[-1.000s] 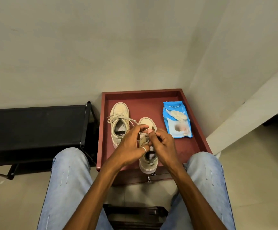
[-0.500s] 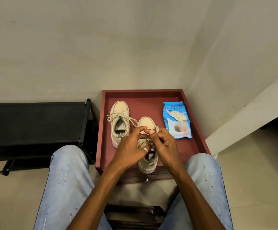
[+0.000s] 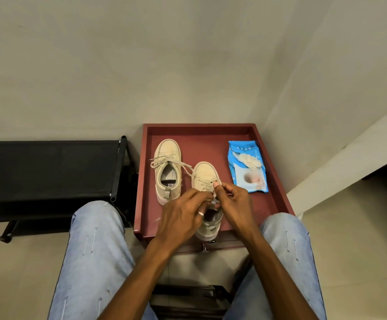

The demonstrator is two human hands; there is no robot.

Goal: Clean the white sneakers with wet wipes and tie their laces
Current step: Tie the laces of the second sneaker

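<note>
White near sneaker (image 3: 205, 175) on red tray (image 3: 211, 135), toe 12 o'clock, heel 6 | left hand (image 3: 181, 218) in from 7, right hand (image 3: 236, 204) from 5, equally close, both pinching its laces (image 3: 207, 184) mid-shoe | tightening pull likely runs 9–3, across that axis | second sneaker (image 3: 167, 169) at 10 | wipes pack (image 3: 248, 167) at 2

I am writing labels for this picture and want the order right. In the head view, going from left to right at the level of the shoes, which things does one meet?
From the left: black rack → farther sneaker → nearer sneaker → blue wipes pack.
</note>
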